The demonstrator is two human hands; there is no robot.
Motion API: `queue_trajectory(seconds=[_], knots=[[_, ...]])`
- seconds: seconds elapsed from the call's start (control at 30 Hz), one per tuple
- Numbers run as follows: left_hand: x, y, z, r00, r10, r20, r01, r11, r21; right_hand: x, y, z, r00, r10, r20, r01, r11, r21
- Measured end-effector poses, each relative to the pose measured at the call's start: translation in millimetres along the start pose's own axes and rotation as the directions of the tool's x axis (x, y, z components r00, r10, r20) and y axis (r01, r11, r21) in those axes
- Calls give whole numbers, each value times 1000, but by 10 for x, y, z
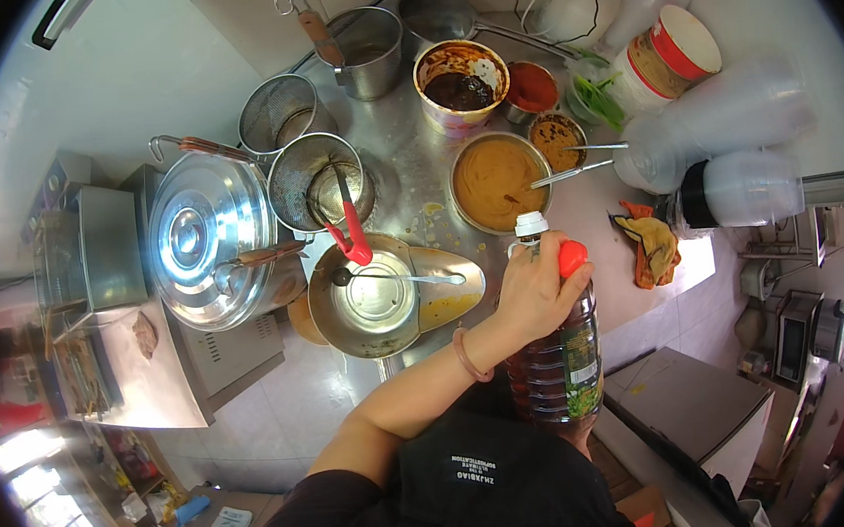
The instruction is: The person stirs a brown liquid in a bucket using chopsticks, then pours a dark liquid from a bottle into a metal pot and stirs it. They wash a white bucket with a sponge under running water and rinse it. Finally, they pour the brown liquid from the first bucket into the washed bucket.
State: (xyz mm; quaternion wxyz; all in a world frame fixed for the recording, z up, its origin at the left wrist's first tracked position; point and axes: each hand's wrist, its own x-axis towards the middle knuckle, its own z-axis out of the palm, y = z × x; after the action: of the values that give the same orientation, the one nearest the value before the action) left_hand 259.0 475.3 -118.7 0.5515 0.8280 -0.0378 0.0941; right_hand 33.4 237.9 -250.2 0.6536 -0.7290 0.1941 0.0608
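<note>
My left hand [544,283] grips the top of a large plastic bottle [556,372] of dark liquid, held upright in front of my apron [478,477]. A white cap [531,224] sits on its neck. Between my thumb and fingers shows a red plastic piece [573,258]. Only a sliver of my right arm [584,436] shows below the bottle; the right hand is hidden. Beyond the bottle stands a metal bowl of thick tan sauce [497,174] with a metal utensil [572,173] in it. To the left, a long-handled spoon [408,276] lies across a metal pan [341,331].
Mesh strainers [281,110], red-handled tongs [351,243] and a lidded steel pot [201,283] stand left. Behind are a tub of dark sauce [461,91], red powder [531,88] and green leaves [598,101]. Cloths [648,244] and stacked plastic containers [725,116] lie right.
</note>
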Motion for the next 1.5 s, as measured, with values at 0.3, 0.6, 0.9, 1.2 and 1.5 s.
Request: queue_trajectory(seconds=[0.3, 0.6, 0.9, 1.2, 1.5], knots=[[100, 35, -24, 999, 43, -24, -44, 998, -54, 98, 32, 15, 993, 115, -16, -111, 984, 141], [214, 374, -174, 999, -12, -38, 8, 994, -109, 483, 205, -15, 895, 435, 100, -403, 693, 598], [-143, 1211, -502, 991, -82, 110, 119, 913, -391, 1179, -544, 266, 826, 168, 538, -523, 584, 621], [-555, 1456, -644, 927, -12, 375, 109, 965, -239, 2894, -60, -300, 778, 131, 614, 253, 830, -497], [-715, 1445, -515, 898, -30, 439, 156, 954, -254, 3480, -2104, 1105, 833, 71, 549, -74, 997, -17]])
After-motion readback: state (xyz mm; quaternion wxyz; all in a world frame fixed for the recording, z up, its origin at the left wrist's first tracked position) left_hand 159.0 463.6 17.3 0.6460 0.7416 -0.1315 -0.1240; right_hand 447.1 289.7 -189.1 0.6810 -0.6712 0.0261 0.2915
